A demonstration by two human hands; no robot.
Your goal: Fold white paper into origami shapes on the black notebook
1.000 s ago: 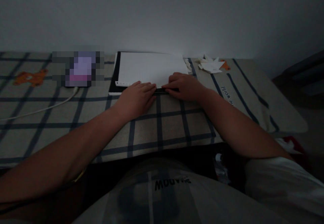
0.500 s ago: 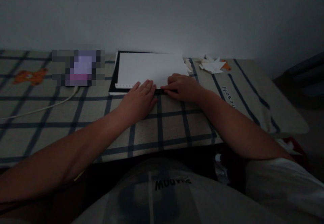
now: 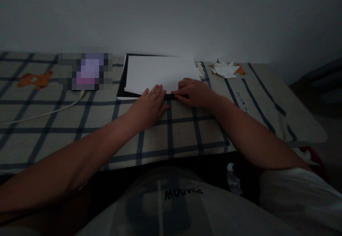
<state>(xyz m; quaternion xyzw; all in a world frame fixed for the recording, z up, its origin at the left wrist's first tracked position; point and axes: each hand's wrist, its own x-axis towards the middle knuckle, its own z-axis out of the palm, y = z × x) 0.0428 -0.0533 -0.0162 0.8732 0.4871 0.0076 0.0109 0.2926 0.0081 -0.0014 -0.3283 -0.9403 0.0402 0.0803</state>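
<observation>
A white sheet of paper (image 3: 160, 72) lies on a black pad (image 3: 122, 86) at the far side of a checked tablecloth (image 3: 171, 132). My left hand (image 3: 149, 106) rests flat, fingers together, with its fingertips at the sheet's near edge. My right hand (image 3: 193, 92) is curled, its fingertips pressing the near edge of the sheet just right of the left hand. Whether it pinches the paper is hard to tell in the dim light.
Folded white and orange paper pieces (image 3: 226, 69) lie at the back right by the wall. A blurred glowing device (image 3: 85, 71) sits at the back left with a white cable (image 3: 45, 113) trailing left. The table's edge drops off at the right (image 3: 307, 132).
My left hand has slid a little back toward me and to the right along the sheet's near edge. The sheet's left corner now shows more. My right hand has hardly moved.
</observation>
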